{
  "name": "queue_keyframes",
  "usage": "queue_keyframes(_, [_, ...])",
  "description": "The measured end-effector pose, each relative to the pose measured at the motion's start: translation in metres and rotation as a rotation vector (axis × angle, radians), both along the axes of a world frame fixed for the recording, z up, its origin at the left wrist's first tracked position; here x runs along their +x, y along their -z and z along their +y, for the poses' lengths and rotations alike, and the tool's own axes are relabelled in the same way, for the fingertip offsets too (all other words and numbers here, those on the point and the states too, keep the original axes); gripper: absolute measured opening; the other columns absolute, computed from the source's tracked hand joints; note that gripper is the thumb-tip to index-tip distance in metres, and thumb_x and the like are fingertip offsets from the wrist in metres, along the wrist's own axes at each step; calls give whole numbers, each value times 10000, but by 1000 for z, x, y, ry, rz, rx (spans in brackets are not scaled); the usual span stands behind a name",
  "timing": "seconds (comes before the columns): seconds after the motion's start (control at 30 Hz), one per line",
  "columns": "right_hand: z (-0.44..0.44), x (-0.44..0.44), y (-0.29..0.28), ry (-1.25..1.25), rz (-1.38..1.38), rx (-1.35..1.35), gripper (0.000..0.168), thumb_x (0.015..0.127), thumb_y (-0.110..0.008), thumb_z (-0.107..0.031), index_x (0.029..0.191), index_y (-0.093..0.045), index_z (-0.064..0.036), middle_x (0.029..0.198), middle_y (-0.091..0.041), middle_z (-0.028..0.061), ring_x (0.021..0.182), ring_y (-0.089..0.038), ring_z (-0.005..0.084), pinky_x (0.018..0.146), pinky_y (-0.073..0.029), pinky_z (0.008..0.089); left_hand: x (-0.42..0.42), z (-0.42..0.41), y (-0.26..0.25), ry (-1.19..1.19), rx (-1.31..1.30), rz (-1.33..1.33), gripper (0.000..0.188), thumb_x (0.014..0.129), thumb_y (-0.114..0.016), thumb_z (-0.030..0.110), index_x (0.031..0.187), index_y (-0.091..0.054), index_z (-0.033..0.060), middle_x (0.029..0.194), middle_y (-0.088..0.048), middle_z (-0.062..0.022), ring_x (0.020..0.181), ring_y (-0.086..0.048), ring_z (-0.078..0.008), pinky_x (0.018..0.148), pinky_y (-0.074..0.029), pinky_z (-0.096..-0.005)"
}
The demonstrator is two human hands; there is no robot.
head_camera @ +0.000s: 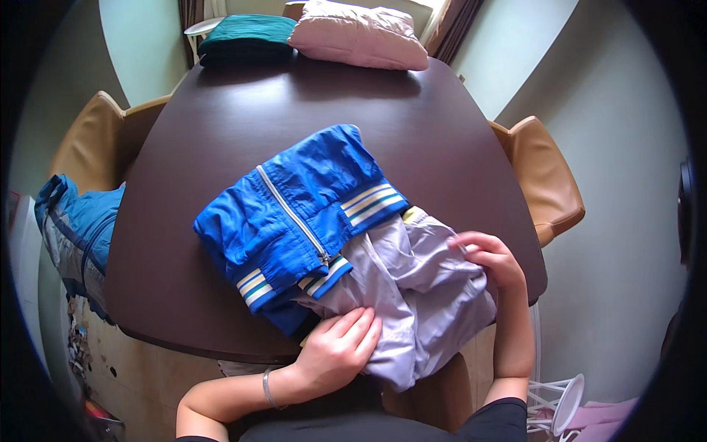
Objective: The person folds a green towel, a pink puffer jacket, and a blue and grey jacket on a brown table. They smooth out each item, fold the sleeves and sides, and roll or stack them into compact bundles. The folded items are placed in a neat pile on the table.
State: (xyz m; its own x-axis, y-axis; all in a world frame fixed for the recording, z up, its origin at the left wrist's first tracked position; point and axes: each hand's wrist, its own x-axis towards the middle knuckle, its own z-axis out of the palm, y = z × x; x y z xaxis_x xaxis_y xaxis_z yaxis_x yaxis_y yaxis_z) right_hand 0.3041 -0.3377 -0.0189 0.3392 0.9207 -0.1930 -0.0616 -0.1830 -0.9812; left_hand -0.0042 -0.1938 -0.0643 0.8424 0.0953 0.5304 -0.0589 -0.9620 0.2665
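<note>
A blue zip jacket [309,193] with striped ribbed hems lies folded and tilted near the middle of a dark wooden table [182,166]. Pale lilac fabric [425,276] spreads out from under its lower right side and hangs over the near table edge. My left hand [339,348], with a bracelet at the wrist, rests flat on this fabric, fingers together. At the fabric's right side is my right hand [491,257], fingers bent and slightly blurred at its upper edge; whether they pinch the cloth cannot be told.
A folded green garment [248,33] and a folded pale pink puffer garment [359,38] sit at the far table edge. Tan chairs stand left [88,138] and right [547,182]. A blue and grey jacket [94,232] hangs at the left chair. A white stool [568,403] is at lower right.
</note>
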Motion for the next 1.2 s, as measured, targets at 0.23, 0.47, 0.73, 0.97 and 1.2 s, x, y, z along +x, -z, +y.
queue_keyframes(0.23, [-32,-43,57,-191,443,415,1059,639,-856,-304,1425,-281,111,1416,-424,258,1300,-458,313,1098,-348,431,-20,15,-36,215,-1243,-70,395,896,-557,14,1286,-529,-40,1235,-606,-201,1154,-596,-285,994,-437,-324])
queue_keyframes(0.47, [16,-122,26,-120,-471,486,357,835,-698,-77,1156,-577,20,1044,-654,148,955,-651,230,856,-502,327,-6,2,-45,351,-646,327,571,704,-656,119,1217,-499,-75,1097,-554,-246,1031,-569,-377,851,-501,-416])
queue_keyframes(0.73, [10,-124,43,227,-295,628,506,844,-758,-235,1178,-484,29,1109,-607,171,1017,-634,229,912,-521,395,10,93,-90,-17,-146,393,331,714,-681,101,1031,-669,4,966,-639,-165,882,-638,-300,785,-537,-369])
queue_keyframes(0.97, [31,-114,41,429,-490,667,476,824,-737,-194,1170,-491,23,1152,-573,184,1062,-597,258,936,-493,401,17,123,-95,-12,-540,436,192,857,-535,82,916,-681,-27,723,-648,-155,674,-646,-246,681,-536,-325])
queue_keyframes(1.2, [53,-115,-1,432,-561,689,452,785,-721,-118,1155,-498,15,1208,-531,214,1140,-549,310,976,-453,410,6,145,-59,-59,-1437,147,252,947,-496,157,1113,-646,41,891,-615,37,721,-503,-52,632,-436,-186])
